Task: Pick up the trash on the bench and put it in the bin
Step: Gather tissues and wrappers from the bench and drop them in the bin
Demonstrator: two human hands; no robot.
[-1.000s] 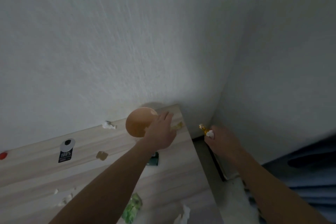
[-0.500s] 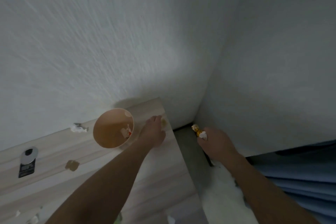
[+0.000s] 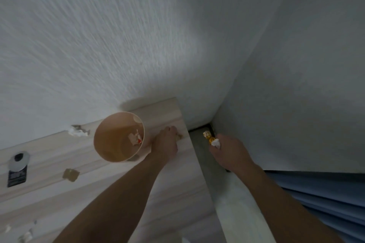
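An orange-tan round bin (image 3: 110, 144) stands on the pale wooden bench (image 3: 173, 179) near the wall, with a bit of white-and-red trash inside. Just right of the bin, my left hand (image 3: 166, 145) lies on the bench at its far right edge, its fingertips on a small tan scrap (image 3: 179, 136). My right hand (image 3: 229, 154) is off the bench over the floor gap and grips a gold candy wrapper (image 3: 209, 137) and white paper.
On the bench lie a crumpled white tissue (image 3: 77, 131), a tan wrapper piece (image 3: 70, 174), a black-and-silver label (image 3: 17, 168) and white scraps (image 3: 25, 235) at the lower left. White walls meet in the corner. Blue fabric (image 3: 325, 199) lies at the lower right.
The view has swung so the bin's opening now shows. My left hand has moved from beside the bin to the small tan scrap at the bench edge. My right hand keeps its wrappers.
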